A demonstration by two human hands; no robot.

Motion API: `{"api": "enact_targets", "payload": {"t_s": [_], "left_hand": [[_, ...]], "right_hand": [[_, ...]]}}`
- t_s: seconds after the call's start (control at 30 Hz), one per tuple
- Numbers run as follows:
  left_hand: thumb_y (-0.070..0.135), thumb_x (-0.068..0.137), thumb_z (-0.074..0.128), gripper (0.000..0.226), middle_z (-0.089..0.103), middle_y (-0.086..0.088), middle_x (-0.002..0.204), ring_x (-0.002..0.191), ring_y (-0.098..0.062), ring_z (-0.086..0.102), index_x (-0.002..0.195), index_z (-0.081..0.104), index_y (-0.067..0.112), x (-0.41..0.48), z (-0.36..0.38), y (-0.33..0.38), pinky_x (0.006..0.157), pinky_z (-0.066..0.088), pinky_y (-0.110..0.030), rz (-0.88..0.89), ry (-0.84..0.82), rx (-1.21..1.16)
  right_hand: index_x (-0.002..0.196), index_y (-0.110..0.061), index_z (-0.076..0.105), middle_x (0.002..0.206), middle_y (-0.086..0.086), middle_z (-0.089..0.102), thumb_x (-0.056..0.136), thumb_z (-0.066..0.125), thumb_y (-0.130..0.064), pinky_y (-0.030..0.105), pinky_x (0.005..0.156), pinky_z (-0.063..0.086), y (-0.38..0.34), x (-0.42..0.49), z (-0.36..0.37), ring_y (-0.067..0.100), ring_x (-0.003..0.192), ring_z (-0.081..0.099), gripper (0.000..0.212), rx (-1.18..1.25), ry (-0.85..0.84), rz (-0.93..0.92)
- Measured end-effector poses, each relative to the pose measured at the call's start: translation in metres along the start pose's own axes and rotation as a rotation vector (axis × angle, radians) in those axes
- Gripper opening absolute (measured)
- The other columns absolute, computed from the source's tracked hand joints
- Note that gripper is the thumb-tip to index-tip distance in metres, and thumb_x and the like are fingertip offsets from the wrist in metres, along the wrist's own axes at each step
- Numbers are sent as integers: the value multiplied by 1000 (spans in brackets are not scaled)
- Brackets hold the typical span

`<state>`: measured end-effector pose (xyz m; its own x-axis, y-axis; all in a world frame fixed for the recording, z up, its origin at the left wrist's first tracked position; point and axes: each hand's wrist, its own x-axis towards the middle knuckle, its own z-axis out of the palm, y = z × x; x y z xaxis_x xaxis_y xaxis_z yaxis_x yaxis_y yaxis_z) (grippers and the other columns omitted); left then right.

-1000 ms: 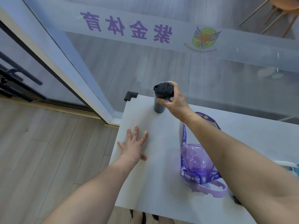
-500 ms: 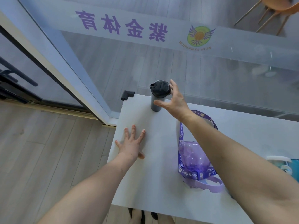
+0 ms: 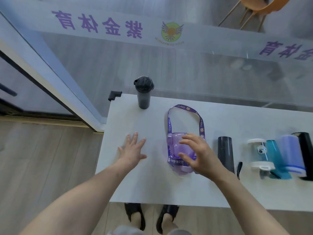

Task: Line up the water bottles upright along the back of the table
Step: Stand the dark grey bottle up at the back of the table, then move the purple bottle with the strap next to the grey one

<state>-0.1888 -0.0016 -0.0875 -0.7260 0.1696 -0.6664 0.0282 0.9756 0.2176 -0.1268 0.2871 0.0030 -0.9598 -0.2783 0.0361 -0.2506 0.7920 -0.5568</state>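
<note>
A dark grey bottle with a black lid stands upright at the back left corner of the white table. A purple bottle with a printed strap lies on its side mid-table. My right hand hovers over it with fingers spread, holding nothing. My left hand rests flat on the table, left of the purple bottle. To the right, several bottles lie on their sides: a dark grey one, a clear one with white caps, a teal one, a lilac one and a black one.
A glass wall with purple lettering runs directly behind the table. A black corner guard caps the back left corner. A door frame stands to the left. My feet in dark slippers are below the front edge.
My right hand let go of the dark grey bottle at the back left and came back over the purple bottle. The view shifted right, bringing the lying bottles into sight.
</note>
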Motion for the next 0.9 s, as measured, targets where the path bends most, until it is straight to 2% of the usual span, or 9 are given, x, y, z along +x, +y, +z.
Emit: {"api": "enact_targets", "payload": {"t_s": [0.1, 0.2, 0.33, 0.4, 0.53, 0.63, 0.73, 0.83, 0.9], "left_hand": [[47, 98, 62, 82, -18, 4, 171, 156, -29, -18, 161, 9, 47, -10, 13, 28, 112, 24, -73, -4, -23, -12], [52, 97, 63, 88, -26, 2, 168, 154, -32, -24, 160, 1, 50, -14, 22, 48, 110, 25, -75, -65, -53, 46], [50, 96, 65, 94, -29, 2, 167, 154, -33, -25, 159, -5, 51, -14, 23, 55, 110, 26, -75, -106, -45, 78], [47, 96, 66, 95, -31, 3, 167, 153, -31, -26, 158, -6, 53, -14, 24, 54, 111, 26, -75, -115, -50, 71], [46, 93, 71, 100, -32, 4, 166, 153, -31, -26, 157, -6, 54, -11, 24, 52, 111, 27, -74, -122, -55, 60], [49, 89, 74, 104, -32, 6, 166, 153, -30, -26, 157, -4, 55, -11, 24, 53, 110, 28, -73, -126, -65, 21], [52, 87, 76, 105, -32, 6, 166, 153, -30, -27, 158, -1, 55, -11, 22, 57, 109, 27, -75, -137, -70, -39], [55, 85, 76, 108, -32, 5, 166, 153, -31, -27, 158, -4, 55, -9, 23, 58, 108, 29, -75, -137, -68, -17], [56, 84, 76, 110, -31, 4, 166, 153, -32, -25, 157, -6, 54, -9, 25, 58, 108, 31, -74, -137, -57, 17]], "right_hand": [[129, -24, 63, 155, -2, 49, 85, 72, -61, 43, 118, 39, 16, -38, 3, 20, 150, 37, 59, -84, -100, -76], [131, -24, 61, 170, 1, 26, 81, 78, -56, 45, 118, 39, 34, -56, 9, 24, 157, 22, 62, -232, -199, -185], [103, -19, 68, 166, 4, 35, 93, 74, -34, 43, 89, 61, 46, -50, 6, 23, 154, 30, 19, -249, -127, -239], [103, -22, 67, 166, 2, 35, 96, 67, -39, 38, 80, 64, 50, -47, 3, 22, 154, 30, 19, -296, -143, -285], [107, -28, 65, 160, -3, 45, 93, 61, -54, 40, 81, 64, 55, -33, -15, 19, 150, 39, 29, -279, -175, -309], [106, -33, 69, 145, -11, 61, 93, 55, -64, 37, 83, 61, 56, -12, -33, 13, 136, 56, 37, -149, -114, -194], [111, -37, 70, 119, -13, 75, 92, 53, -69, 34, 83, 58, 53, 9, -54, 15, 106, 71, 41, 59, -108, 70], [103, -40, 71, 95, -11, 75, 96, 61, -55, 28, 75, 55, 54, 35, -71, 9, 84, 68, 20, 250, -129, 250], [100, -32, 72, 91, -8, 74, 98, 64, -43, 24, 65, 51, 61, 60, -80, -1, 76, 65, 14, 367, -166, 336]]}}
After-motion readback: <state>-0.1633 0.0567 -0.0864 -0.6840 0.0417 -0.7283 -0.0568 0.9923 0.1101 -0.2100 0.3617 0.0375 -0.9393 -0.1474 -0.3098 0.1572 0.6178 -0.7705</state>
